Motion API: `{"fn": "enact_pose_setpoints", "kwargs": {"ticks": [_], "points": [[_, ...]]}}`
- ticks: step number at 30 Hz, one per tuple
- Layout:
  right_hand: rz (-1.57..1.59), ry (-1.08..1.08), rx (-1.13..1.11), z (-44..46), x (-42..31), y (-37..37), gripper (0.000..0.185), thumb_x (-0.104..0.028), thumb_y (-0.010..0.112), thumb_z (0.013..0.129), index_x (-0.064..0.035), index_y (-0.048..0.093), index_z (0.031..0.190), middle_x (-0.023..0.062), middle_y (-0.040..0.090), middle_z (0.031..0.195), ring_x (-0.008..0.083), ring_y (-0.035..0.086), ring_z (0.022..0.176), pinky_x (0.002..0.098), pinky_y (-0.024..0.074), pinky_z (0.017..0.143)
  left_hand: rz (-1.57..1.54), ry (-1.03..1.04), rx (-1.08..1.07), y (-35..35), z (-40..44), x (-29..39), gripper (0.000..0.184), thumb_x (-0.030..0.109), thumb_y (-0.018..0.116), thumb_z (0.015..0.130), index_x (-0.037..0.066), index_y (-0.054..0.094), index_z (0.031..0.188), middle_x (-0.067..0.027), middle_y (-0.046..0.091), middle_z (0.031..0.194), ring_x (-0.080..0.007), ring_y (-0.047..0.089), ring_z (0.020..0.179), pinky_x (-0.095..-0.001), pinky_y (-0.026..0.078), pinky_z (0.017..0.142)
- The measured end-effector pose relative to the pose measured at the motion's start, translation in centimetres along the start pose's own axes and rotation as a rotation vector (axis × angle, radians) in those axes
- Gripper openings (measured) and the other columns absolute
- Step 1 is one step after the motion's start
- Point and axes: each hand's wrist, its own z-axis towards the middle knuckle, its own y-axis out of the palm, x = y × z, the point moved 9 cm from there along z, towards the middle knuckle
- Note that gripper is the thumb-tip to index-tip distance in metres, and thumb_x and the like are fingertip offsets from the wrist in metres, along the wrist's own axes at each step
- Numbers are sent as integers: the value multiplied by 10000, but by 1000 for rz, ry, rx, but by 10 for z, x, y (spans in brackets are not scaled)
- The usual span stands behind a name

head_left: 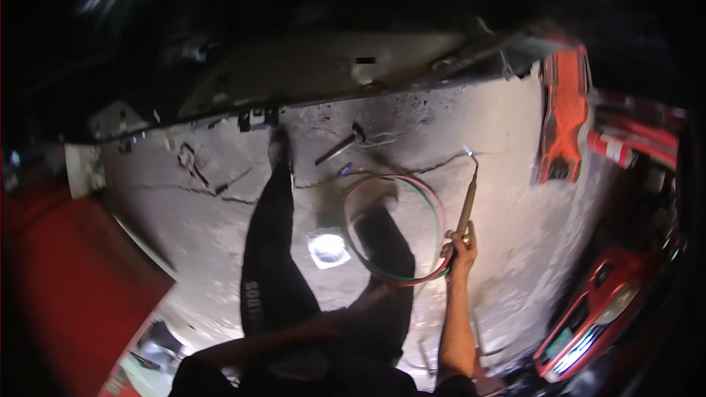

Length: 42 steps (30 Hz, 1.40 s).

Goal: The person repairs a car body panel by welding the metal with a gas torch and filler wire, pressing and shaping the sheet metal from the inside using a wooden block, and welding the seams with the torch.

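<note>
My right hand [461, 248] is closed round the handle end of a gas torch [468, 202], which points away from me with a small bright flame [469, 152] at its bent tip. Red and green hoses [439, 213] loop from beside that hand over my knee area. My left forearm [294, 332] lies across my lap; its hand is lost in shadow near my thigh, and its fingers cannot be made out. Beyond my feet, a hammer [338, 148] lies on the floor beside some thin wire [382, 137].
A dark vehicle underside or panel [316, 66] spans the top. An orange-red jack [565, 117] stands at the right, with a red car part [588, 316] below it. A red panel [73, 279] fills the left. A bright lamp [328, 248] and pliers-like tool [191, 164] lie on the cracked floor [507, 250].
</note>
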Motion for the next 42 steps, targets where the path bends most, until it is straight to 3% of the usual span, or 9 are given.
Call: {"fn": "enact_pose_setpoints", "kwargs": {"ticks": [8, 11, 13, 24, 27, 31, 35, 38, 42], "points": [[168, 6, 113, 10, 13, 10, 731, -96, 701, 909, 38, 382, 1554, 149, 681, 883, 142, 549, 501, 289, 472, 453, 402, -52, -345, -47, -46, -1, 215, 111, 717, 876, 23, 695, 1070, -92, 709, 1053, -185, 656, 1005, -360, 540, 892], [190, 29, 139, 20, 26, 16, 744, -122, 723, 899, 29, 396, 1550, 134, 681, 871, 147, 576, 519, 288, 475, 461, 544, 243, 95, -146, -29, -14, 153, 110, 720, 889, 28, 676, 1010, -67, 688, 918, -160, 658, 805, -349, 556, 692], [207, 43, 146, 41, 43, 22, 726, -113, 731, 891, 14, 431, 1540, 104, 686, 848, 141, 589, 525, 274, 488, 488, 154, -95, 571, -272, 20, -50, 117, 114, 729, 898, 51, 673, 979, -26, 669, 788, -141, 629, 599, -299, 506, 507], [175, 10, 14, 130, 102, 42, 698, 49, 740, 855, 16, 491, 1506, 131, 724, 1003, 154, 697, 736, 278, 572, 612, 792, 154, 1018, -570, 278, 62, 552, 385, 677, 1002, -61, 503, 1277, -245, 642, 1053, -384, 623, 993, -490, 505, 882], [283, 30, 34, 130, 98, 36, 707, 75, 722, 855, 19, 473, 1514, 141, 718, 1012, 148, 667, 652, 270, 543, 535, 1304, 379, 1075, -520, 244, 44, 484, 304, 621, 1014, -105, 534, 1259, -302, 640, 1103, -439, 609, 1072, -486, 506, 902], [247, -67, 105, 130, 84, 27, 667, 20, 613, 916, 74, 383, 1539, 208, 702, 1032, 117, 601, 537, 221, 466, 431, 1337, 76, 97, -365, 224, -193, 168, 120, 615, 856, 39, 630, 1003, -165, 629, 935, -338, 626, 913, -474, 507, 819], [136, -165, 145, 126, 80, 11, 630, -85, 528, 988, 100, 323, 1555, 265, 670, 1084, 80, 528, 480, 188, 393, 382, 1601, 725, -430, -151, 247, -129, 505, 295, 597, 965, 147, 569, 1447, -190, 558, 1436, -377, 528, 1353, -595, 341, 1179], [148, -155, 81, 122, 88, -5, 661, -102, 514, 1005, 102, 250, 1577, 300, 637, 1208, 139, 642, 738, 170, 483, 546, 1677, 831, -203, -134, 342, -159, 609, 339, 637, 931, 203, 507, 1510, -172, 609, 1302, -437, 608, 1229, -679, 478, 1013], [104, -159, 284, 103, 88, -16, 661, -88, 477, 1030, 117, 188, 1588, 331, 501, 1434, 253, 663, 1160, 246, 558, 896, 1810, 221, -608, -144, 378, -186, 346, 396, 700, 861, 214, 745, 1152, -117, 642, 1127, -412, 647, 1070, -640, 530, 876]]}}
